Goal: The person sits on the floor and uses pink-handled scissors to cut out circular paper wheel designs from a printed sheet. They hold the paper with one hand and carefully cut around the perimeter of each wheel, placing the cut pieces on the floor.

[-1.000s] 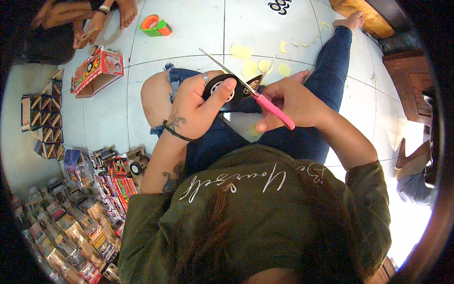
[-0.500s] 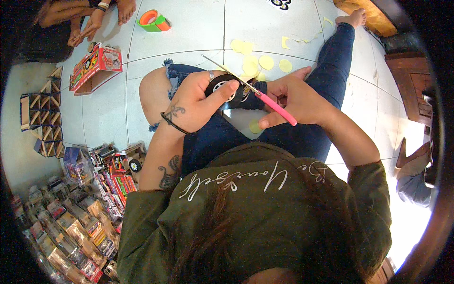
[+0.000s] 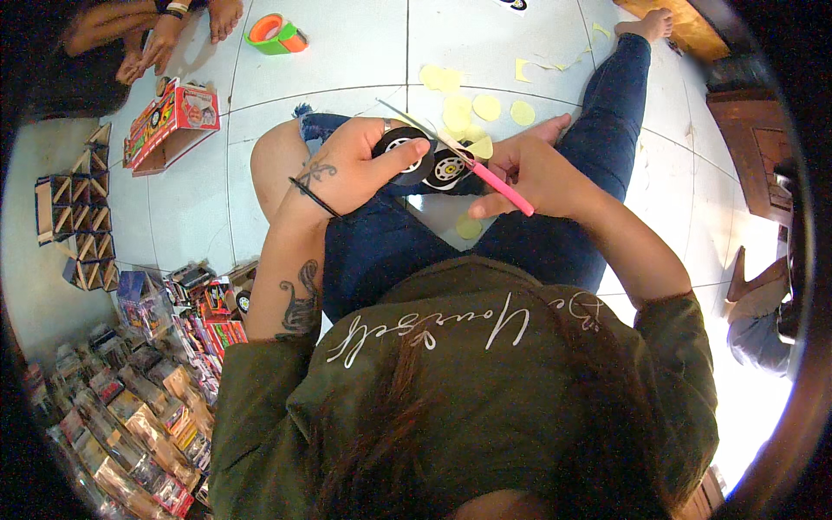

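Observation:
My left hand (image 3: 351, 169), thumb on top, pinches a round black wheel cut-out (image 3: 418, 177) with a white rim pattern, above my lap. My right hand (image 3: 548, 178) holds a pair of scissors with pink handles (image 3: 504, 188), the slim metal blades pointing up and left. Between the hands, a second wheel cut-out (image 3: 450, 165) lies partly behind the scissors, close to the blades. A pale yellow piece of paper (image 3: 479, 147) shows beside that second wheel. The right fingertips are partly hidden behind the handles.
Yellow paper circles (image 3: 487, 107) and scraps lie on the white tiled floor (image 3: 347, 52). A green and orange tape roll (image 3: 276, 36) and a red printed box (image 3: 173, 126) sit at the left. Many packaged items (image 3: 130, 416) fill the lower left. Another person's hand (image 3: 165, 39) is at upper left.
The second wheel cut-out has come into fuller view, its face now showing between the hands. The scissors and right hand have shifted slightly left and up.

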A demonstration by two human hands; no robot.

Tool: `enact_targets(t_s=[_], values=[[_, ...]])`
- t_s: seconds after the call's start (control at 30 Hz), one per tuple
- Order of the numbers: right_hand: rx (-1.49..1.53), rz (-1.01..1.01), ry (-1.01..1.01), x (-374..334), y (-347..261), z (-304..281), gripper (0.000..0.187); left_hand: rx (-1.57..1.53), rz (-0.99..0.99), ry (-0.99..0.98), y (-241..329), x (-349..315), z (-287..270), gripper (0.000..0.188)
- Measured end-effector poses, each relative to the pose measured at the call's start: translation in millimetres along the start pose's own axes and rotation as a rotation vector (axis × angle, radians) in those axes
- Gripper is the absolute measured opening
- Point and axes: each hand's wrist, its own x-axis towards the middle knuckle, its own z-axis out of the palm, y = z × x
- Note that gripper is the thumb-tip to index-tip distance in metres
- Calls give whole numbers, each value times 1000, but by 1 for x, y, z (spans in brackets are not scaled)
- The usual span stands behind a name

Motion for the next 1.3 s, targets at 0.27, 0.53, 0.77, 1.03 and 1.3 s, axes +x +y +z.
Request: enact_targets(t_s=[0.27,0.53,0.77,1.03,1.3], values=[[364,-210,494,71,57,8,59,58,-257,19,-45,27,-22,21],[499,-115,195,127,92,64,49,187,-207,524,-152,63,-139,19],[401,-91,362,129,82,74,44,546,-686,808,-239,98,-230,35],[160,-504,681,118,51,32,40,-126,-312,263,-119,83,-119,60],[-165,-739,849,70,11,-9,44,-820,-130,5,-24,45,5,26]])
